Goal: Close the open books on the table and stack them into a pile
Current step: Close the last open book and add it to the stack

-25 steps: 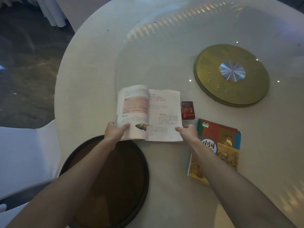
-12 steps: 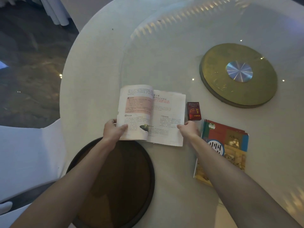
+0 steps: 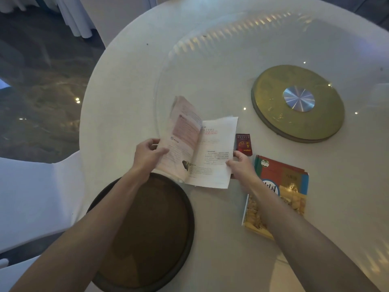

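White paper, printed text with a pink block on the left page and a small dark picture low near the spine: the open book (image 3: 200, 148) sits at the near middle of the round white table (image 3: 126, 102), just beyond the dark round tray (image 3: 147, 228). Its left half is raised and tilted toward the right half; the right page lies flatter. Left hand (image 3: 147, 157) grips the outer edge of the raised left half, thumb on the page face, fingers curled behind. Right hand (image 3: 240, 165) pinches the outer edge of the right page, thumb on top.

Closed book (image 3: 290, 186) lies to the right, red and blue cover with a yellow lower picture, well apart from the open one. Right forearm crosses it and hides the cover's left part and much of its round emblem. Small red box (image 3: 243, 144) lies just beyond the right hand, between the two books. Print on pages is too small to read. Gold disc (image 3: 273, 98) sits farther back, on the right.
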`<state>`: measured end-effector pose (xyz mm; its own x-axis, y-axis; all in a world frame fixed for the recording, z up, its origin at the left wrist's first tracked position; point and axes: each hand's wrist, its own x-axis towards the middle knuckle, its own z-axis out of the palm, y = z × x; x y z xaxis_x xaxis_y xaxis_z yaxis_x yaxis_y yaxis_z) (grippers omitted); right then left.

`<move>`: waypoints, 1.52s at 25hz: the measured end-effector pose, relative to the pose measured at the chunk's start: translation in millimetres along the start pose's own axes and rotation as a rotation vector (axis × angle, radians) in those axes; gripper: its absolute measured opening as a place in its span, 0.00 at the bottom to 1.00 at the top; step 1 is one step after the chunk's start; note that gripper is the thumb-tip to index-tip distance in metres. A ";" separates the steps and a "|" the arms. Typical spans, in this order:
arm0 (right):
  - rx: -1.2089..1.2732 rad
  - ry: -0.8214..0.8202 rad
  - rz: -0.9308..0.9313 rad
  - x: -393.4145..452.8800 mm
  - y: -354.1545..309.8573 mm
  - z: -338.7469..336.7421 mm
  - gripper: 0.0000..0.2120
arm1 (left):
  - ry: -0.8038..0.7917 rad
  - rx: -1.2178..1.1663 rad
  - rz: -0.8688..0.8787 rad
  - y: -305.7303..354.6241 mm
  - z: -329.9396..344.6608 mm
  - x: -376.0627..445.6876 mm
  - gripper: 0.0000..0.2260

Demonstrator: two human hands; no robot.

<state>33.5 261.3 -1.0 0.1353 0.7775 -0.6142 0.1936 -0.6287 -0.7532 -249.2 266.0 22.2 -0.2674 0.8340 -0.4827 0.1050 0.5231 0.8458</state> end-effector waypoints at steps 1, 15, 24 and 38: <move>0.016 -0.009 -0.037 -9.3 -4.6 -0.7 0.12 | -0.046 0.011 0.027 6.9 6.7 -6.8 0.11; 0.130 -0.033 -0.123 -80.3 22.2 2.5 0.15 | -0.670 0.130 0.137 -42.5 95.4 -101.7 0.23; 0.358 -0.121 -0.134 -127.9 13.6 -66.2 0.17 | -0.344 -0.181 -0.376 -40.2 79.7 -103.2 0.19; 0.271 0.224 0.046 -131.6 95.0 -180.1 0.10 | -0.427 -0.183 -0.184 -28.6 209.7 -144.1 0.11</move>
<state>209.2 102.3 50.7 0.3532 0.7135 -0.6051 -0.0789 -0.6218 -0.7792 -12.8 167.7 19.9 0.1548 0.7482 -0.6451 -0.0870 0.6608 0.7455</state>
